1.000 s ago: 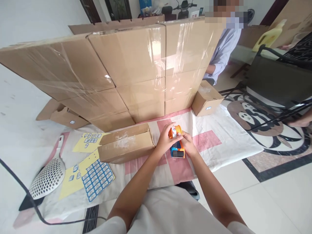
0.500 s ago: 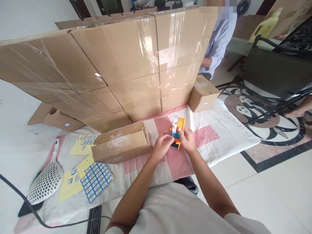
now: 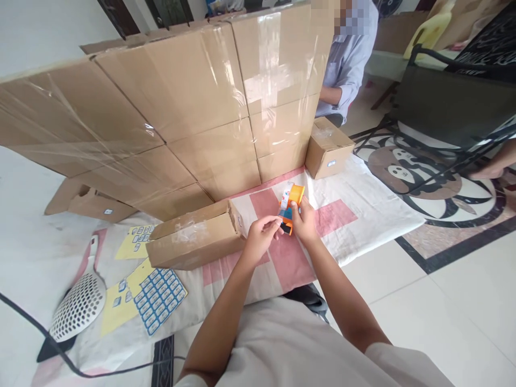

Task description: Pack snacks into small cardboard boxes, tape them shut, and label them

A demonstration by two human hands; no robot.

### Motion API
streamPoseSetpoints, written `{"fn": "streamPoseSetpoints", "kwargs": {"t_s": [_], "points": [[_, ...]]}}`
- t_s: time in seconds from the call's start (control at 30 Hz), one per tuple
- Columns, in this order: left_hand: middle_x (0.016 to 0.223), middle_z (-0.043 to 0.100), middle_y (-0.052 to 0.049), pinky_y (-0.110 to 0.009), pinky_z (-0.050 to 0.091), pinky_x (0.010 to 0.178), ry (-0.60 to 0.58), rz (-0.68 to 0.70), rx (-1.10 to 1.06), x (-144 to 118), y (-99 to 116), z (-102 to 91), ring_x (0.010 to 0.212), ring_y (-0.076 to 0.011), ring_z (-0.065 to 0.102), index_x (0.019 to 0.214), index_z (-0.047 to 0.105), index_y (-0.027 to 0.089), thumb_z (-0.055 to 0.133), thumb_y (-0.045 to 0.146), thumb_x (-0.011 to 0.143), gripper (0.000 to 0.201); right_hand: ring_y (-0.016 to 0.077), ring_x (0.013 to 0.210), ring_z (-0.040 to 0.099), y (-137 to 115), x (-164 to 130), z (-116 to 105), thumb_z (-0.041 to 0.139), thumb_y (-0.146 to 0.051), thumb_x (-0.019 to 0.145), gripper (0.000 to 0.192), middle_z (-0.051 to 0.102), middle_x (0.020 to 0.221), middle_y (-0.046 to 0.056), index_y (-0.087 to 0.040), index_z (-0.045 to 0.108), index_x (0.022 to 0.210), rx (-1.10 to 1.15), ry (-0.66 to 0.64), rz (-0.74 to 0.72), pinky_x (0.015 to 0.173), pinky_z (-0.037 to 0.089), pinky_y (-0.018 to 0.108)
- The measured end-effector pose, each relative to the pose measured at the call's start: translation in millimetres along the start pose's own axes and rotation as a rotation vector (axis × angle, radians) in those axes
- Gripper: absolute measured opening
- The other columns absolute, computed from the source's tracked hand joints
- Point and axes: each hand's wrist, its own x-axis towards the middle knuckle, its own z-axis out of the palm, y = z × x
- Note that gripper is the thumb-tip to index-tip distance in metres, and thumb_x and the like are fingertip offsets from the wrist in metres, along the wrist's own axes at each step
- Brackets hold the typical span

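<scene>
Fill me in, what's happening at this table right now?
A person holds an orange tape dispenser in the right hand, above a pink and white cloth. The left hand pinches at its near end with the fingers. A long cardboard box lies just left of the hands, with sticker sheets beside it. Taped boxes are stacked behind; another person sits beyond them.

stacked cartons, slotted scoop, sticker sheets, black chair

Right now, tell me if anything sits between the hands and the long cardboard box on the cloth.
Nothing visible does. The right hand holds the orange dispenser, the left hand pinches at its lower end, and only bare cloth lies between them and the long cardboard box just to their left.
</scene>
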Motion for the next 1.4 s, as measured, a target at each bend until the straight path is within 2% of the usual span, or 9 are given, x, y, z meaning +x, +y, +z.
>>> {"fn": "streamPoseSetpoints", "kwargs": {"t_s": [0.13, 0.43, 0.6, 0.8, 0.93, 1.1, 1.27, 1.4], "points": [[0.065, 0.069, -0.004, -0.028, 0.048, 0.057, -0.014, -0.075, -0.056, -6, -6, 9.1, 0.055, -0.0141, 0.059, 0.094, 0.073, 0.015, 0.072, 0.055, 0.080, 0.042, 0.0233, 0.080, 0.054, 0, -2, 1, 0.042, -0.055, 0.105, 0.041, 0.059, 0.081, 0.006, -0.025, 0.054, 0.080, -0.004, 0.040, 0.028, 0.078, 0.043, 0.039], [0.068, 0.072, -0.004, -0.028, 0.050, 0.062, 0.110, -0.114, -0.125, -20, -30, 14.3, 0.063, -0.0167, 0.066, 0.096, 0.065, 0.017, 0.079, 0.051, 0.074, 0.043, 0.0198, 0.070, 0.051, 0, -3, 5, 0.042, -0.062, 0.102, 0.048, 0.055, 0.074, 0.003, -0.024, 0.050, 0.073, 0.042, 0.037, 0.088, 0.070, 0.040, 0.035], [0.069, 0.073, -0.006, -0.030, 0.053, 0.064, 0.106, -0.131, -0.129, -39, -46, 9.5, 0.062, -0.0168, 0.066, 0.082, 0.064, 0.017, 0.078, 0.050, 0.077, 0.036, 0.0174, 0.068, 0.049, 1, -5, 10, 0.045, -0.064, 0.100, 0.049, 0.054, 0.072, 0.001, -0.023, 0.052, 0.074, 0.116, 0.020, 0.141, 0.066, 0.039, 0.032], [0.070, 0.072, -0.005, -0.028, 0.051, 0.061, 0.136, -0.099, -0.122, -55, -59, 8.4, 0.059, -0.0141, 0.063, 0.081, 0.062, 0.018, 0.073, 0.047, 0.080, 0.031, 0.0139, 0.062, 0.039, -2, -9, 16, 0.051, -0.073, 0.092, 0.057, 0.043, 0.065, -0.002, -0.023, 0.047, 0.067, 0.207, -0.020, 0.204, 0.058, 0.032, 0.030], [0.072, 0.072, -0.005, -0.027, 0.051, 0.061, 0.140, -0.077, -0.118, -64, -62, 9.7, 0.060, -0.0139, 0.063, 0.081, 0.062, 0.017, 0.071, 0.046, 0.081, 0.030, 0.0121, 0.058, 0.036, -7, -11, 16, 0.057, -0.078, 0.086, 0.061, 0.039, 0.061, -0.004, -0.022, 0.044, 0.064, 0.276, -0.042, 0.261, 0.054, 0.029, 0.028], [0.072, 0.072, -0.005, -0.026, 0.051, 0.061, 0.149, -0.055, -0.088, -69, -64, 10.7, 0.060, -0.0135, 0.063, 0.081, 0.063, 0.017, 0.068, 0.043, 0.085, 0.027, 0.0106, 0.055, 0.036, -14, -12, 17, 0.067, -0.076, 0.079, 0.059, 0.042, 0.060, -0.004, -0.021, 0.048, 0.064, 0.412, -0.050, 0.342, 0.052, 0.029, 0.027], [0.073, 0.073, -0.006, -0.026, 0.051, 0.061, 0.136, -0.005, -0.038, -63, -63, 15.1, 0.060, -0.0141, 0.064, 0.084, 0.064, 0.017, 0.065, 0.042, 0.089, 0.025, 0.0110, 0.053, 0.044, -13, -11, 20, 0.073, -0.072, 0.072, 0.054, 0.050, 0.058, -0.003, -0.020, 0.056, 0.065, 0.571, -0.027, 0.477, 0.051, 0.035, 0.026], [0.077, 0.073, -0.005, -0.027, 0.052, 0.067, 0.133, 0.052, 0.017, -60, -59, 20.3, 0.069, -0.0155, 0.067, 0.089, 0.064, 0.018, 0.062, 0.043, 0.094, 0.025, 0.0122, 0.049, 0.048, -8, -8, 19, 0.077, -0.066, 0.067, 0.049, 0.055, 0.056, -0.002, -0.021, 0.058, 0.064, 0.669, -0.010, 0.596, 0.049, 0.040, 0.028]]}}
